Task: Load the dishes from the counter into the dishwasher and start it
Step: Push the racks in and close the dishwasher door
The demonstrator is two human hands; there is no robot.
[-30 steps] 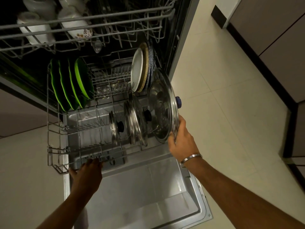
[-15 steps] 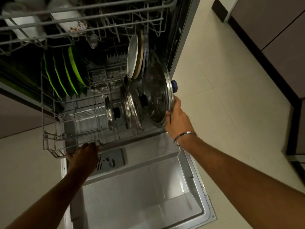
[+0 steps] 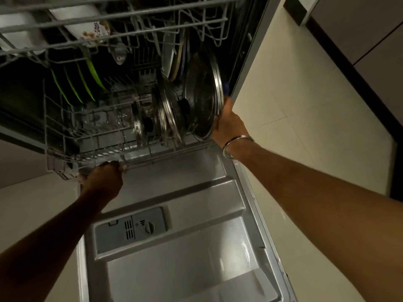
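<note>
The grey wire lower rack (image 3: 72, 136) is gripped at its front rail by the left hand (image 3: 104, 179); the large steel-rimmed glass lid (image 3: 201, 101), standing rightmost in it, is steadied by the right hand (image 3: 229, 123). Knuckles could be caught against the door frame.

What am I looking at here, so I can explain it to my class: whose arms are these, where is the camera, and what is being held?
The camera sits on a person's head, looking down at their own two bare arms. In front is an open dishwasher, its door folded down flat. The left hand grips the front rail of the lower rack. The right hand holds the rim of a large glass pot lid standing on edge in that rack, beside smaller lids and green plates.
</note>
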